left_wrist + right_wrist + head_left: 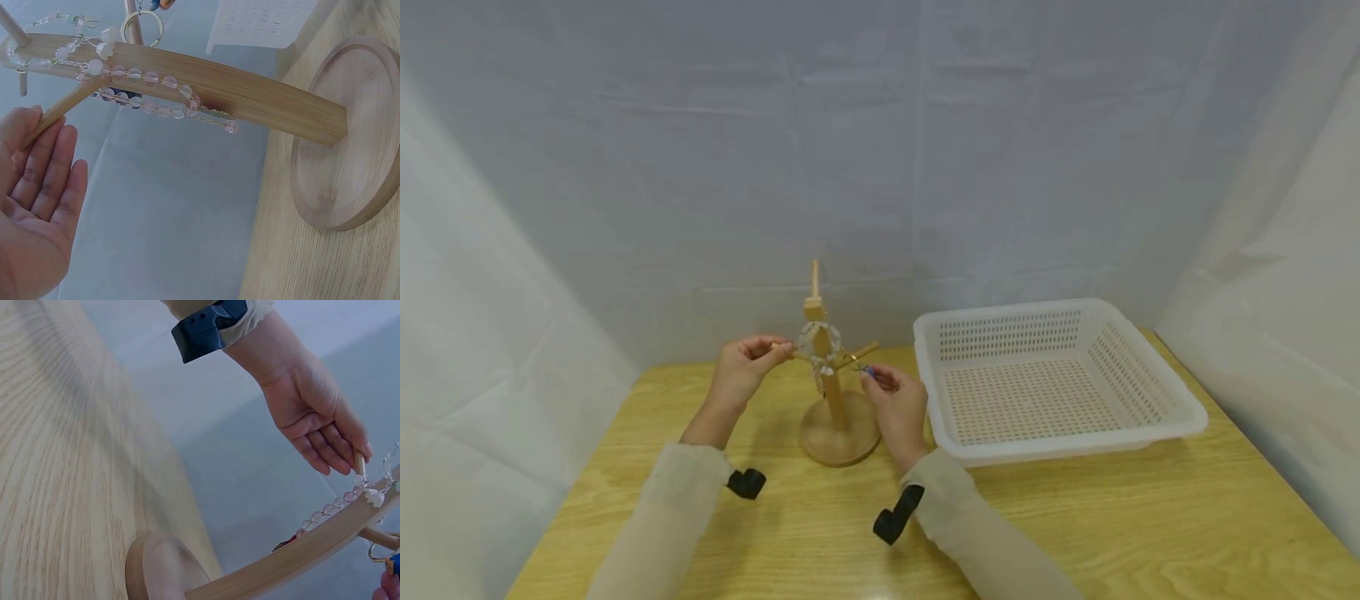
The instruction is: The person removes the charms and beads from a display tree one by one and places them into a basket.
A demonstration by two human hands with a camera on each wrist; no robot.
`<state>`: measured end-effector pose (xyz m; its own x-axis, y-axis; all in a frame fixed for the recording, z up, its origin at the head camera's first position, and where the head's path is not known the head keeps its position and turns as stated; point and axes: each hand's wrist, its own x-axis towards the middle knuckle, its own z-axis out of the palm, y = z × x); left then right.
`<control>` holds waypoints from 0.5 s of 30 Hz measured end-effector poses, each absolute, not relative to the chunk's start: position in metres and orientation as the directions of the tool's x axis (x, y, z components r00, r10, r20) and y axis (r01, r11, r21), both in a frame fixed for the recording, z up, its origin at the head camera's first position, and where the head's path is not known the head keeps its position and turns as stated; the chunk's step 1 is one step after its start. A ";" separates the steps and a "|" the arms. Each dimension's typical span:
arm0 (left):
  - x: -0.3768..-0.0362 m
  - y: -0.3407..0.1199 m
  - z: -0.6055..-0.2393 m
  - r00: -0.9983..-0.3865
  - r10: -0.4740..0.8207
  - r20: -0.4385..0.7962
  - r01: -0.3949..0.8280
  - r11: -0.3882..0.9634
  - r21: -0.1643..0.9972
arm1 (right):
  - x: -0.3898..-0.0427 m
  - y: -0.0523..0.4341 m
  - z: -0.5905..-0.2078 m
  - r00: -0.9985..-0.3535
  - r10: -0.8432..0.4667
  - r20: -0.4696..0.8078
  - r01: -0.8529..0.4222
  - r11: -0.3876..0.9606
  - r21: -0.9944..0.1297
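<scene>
A wooden jewellery stand with pegs stands upright on a round base. My left hand pinches its left peg between thumb and fingers. Around that peg and the post hang a pink beaded bracelet and a white beaded strand with white flower charms. Dark blue beads show partly behind the post. On the other side, my right hand pinches a blue charm attached to a gold key ring. The ring overlaps the right peg in the wrist views.
Right of the stand sits a white perforated plastic basket, close beside my right hand. Both rest on a wooden table. White cloth hangs behind and at both sides. A black wrist mount juts from my right sleeve.
</scene>
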<state>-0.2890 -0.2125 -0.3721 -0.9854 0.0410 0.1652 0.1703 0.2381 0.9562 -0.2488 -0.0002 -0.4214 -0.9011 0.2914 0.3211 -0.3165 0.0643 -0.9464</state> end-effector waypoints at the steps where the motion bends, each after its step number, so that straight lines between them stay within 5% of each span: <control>1: -0.289 -0.213 -0.372 -0.985 0.041 0.165 0.170 0.240 0.956 | -0.249 0.000 -0.421 -0.896 0.299 0.327 -0.323 0.065 -0.944; 15: -0.288 -0.212 -0.373 -0.984 0.045 0.174 0.179 0.224 0.958 | -0.254 0.009 -0.418 -0.889 0.361 0.281 -0.310 -0.025 -0.950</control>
